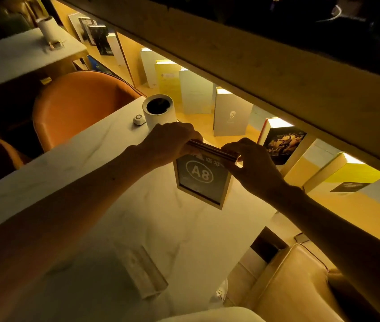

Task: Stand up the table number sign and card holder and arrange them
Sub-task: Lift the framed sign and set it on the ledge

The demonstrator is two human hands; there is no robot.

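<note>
The table number sign (201,180) is a light wooden frame with a dark card marked "A8". It stands upright near the far right edge of the white marble table (96,173). My left hand (172,141) grips its top left edge and my right hand (253,162) pinches its top right corner. A clear card holder (146,274) lies flat on the table near me, apart from both hands.
A white cylindrical cup (158,111) and a small round call button (139,119) sit at the table's far edge. Behind runs a lit shelf of standing books (230,117). An orange chair (80,105) is at the left, a cream chair (296,282) at the lower right.
</note>
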